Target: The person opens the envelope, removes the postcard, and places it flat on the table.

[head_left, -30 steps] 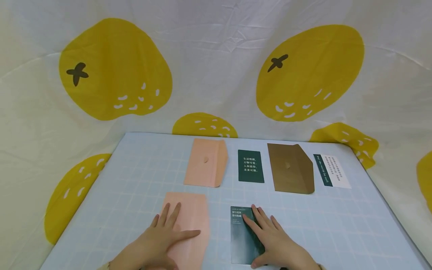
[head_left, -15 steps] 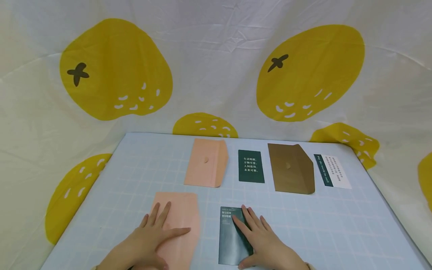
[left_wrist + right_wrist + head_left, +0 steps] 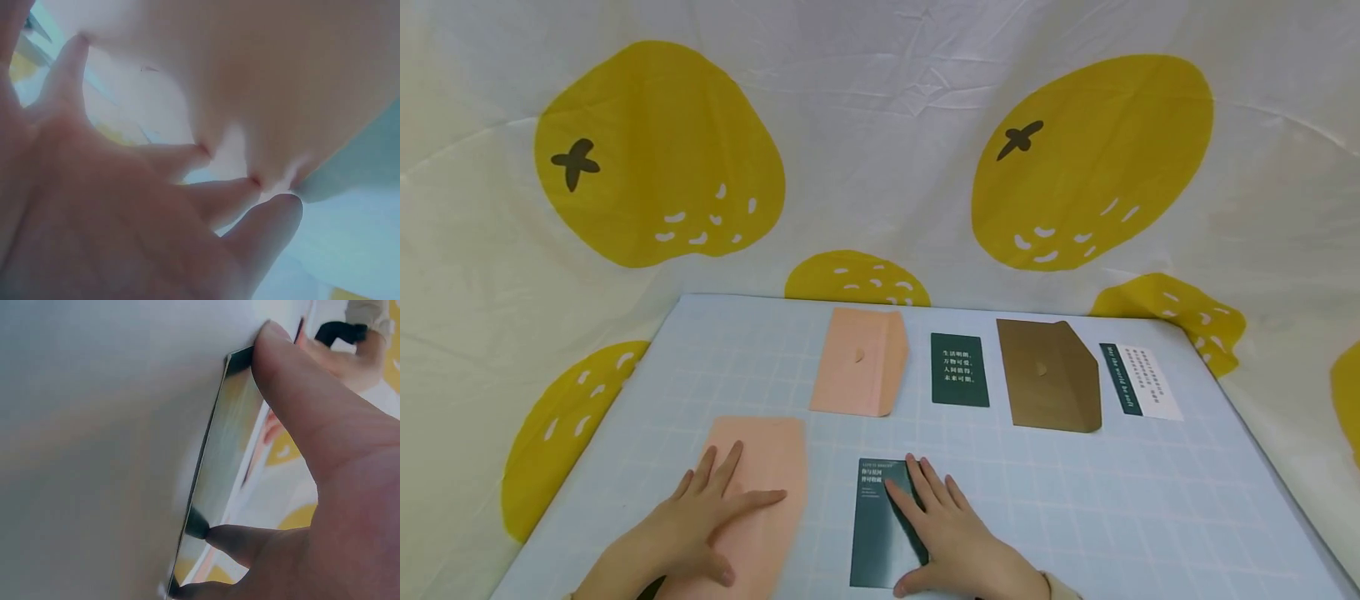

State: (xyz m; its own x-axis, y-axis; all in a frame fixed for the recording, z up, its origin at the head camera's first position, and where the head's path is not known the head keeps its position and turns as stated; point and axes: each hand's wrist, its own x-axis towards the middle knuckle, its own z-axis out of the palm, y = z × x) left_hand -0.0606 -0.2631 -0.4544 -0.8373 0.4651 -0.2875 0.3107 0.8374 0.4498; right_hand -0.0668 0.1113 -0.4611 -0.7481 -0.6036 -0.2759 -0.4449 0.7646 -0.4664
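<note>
My left hand [image 3: 688, 525] lies with fingers spread on a pink envelope [image 3: 767, 467] at the front left of the table. In the left wrist view several fingertips [image 3: 256, 181] touch the envelope's surface [image 3: 312, 62]. My right hand [image 3: 951, 537] rests spread over the right part of a dark green card [image 3: 876, 533] with white print at its top left. Its thumb [image 3: 275, 356] presses the card [image 3: 225, 431] near a corner in the right wrist view, and two other fingertips touch its face. Part of each item is hidden beneath the hands.
Along the back lie another pink envelope [image 3: 853, 375], a small green card [image 3: 958, 387] with white writing, a brown envelope [image 3: 1037, 404] and a white-and-green card [image 3: 1157, 400]. A white curtain [image 3: 880, 167] with yellow fruit prints hangs behind the pale checked tabletop [image 3: 1075, 500].
Both hands have slid leftward, carrying the near pink envelope and the large green card along the table. The envelope has also shifted slightly away from me. The back row stays put.
</note>
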